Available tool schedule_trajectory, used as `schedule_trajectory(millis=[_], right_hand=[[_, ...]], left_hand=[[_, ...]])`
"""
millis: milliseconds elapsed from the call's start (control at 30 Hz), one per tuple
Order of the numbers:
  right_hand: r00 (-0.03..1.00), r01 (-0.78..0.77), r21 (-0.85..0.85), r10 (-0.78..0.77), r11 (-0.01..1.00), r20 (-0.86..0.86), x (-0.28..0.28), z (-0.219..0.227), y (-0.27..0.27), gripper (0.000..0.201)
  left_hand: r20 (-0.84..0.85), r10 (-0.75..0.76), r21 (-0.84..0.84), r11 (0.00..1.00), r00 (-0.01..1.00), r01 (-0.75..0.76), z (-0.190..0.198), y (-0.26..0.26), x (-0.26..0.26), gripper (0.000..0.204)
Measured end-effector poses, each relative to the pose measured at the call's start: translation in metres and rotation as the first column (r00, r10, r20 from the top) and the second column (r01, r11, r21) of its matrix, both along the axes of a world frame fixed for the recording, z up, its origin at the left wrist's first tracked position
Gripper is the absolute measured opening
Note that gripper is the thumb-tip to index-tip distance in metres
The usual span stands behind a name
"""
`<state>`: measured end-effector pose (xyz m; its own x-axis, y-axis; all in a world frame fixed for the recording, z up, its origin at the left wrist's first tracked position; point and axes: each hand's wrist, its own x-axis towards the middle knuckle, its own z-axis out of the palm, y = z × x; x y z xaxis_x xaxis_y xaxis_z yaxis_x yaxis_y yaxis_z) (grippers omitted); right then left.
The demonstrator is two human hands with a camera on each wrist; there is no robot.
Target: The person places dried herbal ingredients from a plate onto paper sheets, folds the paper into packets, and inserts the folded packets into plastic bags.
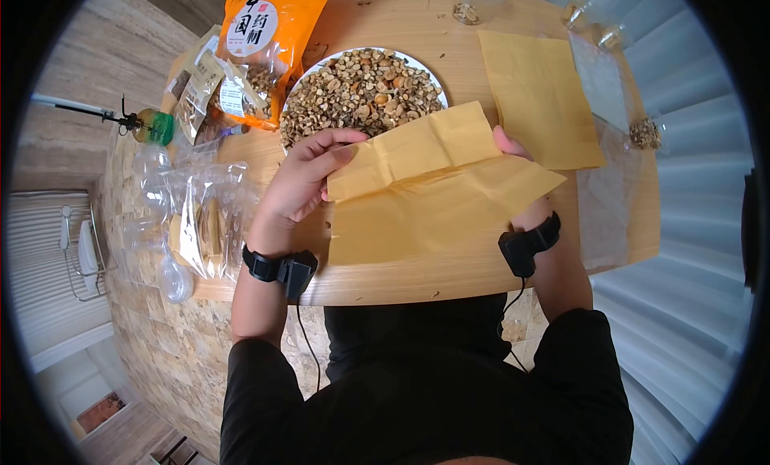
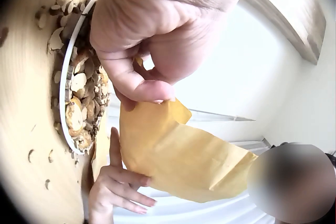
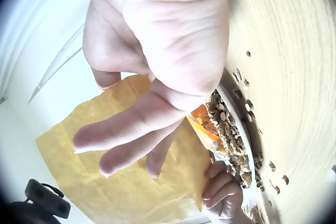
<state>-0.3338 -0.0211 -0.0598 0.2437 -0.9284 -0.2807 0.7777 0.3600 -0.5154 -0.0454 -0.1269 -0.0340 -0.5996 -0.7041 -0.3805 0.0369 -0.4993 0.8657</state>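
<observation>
While the left hand [image 1: 309, 175] pinches the yellow paper [image 1: 433, 194] at its ten o'clock, the right hand [image 3: 157, 61] touches it at two, whether gripping I cannot tell

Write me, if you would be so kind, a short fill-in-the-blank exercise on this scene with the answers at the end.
1. The hand nearer the orange bag is the person's ____ hand.
2. The creased yellow paper is held up by ____ hands.
3. The rim of the plate is coloured ____.
4. The strap round each wrist is coloured ____.

Missing words: left; two; white; black.
</observation>
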Motion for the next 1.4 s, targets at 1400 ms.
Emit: schedule_trajectory(millis=[1400], right_hand=[[0.994, 0.083, 0.002, -0.083, 0.997, -0.075, 0.003, 0.008, -0.015, 0.032]], left_hand=[[-0.308, 0.111, -0.174, 0.97, 0.945, -0.17, 0.018, 0.005, -0.005, 0.06]])
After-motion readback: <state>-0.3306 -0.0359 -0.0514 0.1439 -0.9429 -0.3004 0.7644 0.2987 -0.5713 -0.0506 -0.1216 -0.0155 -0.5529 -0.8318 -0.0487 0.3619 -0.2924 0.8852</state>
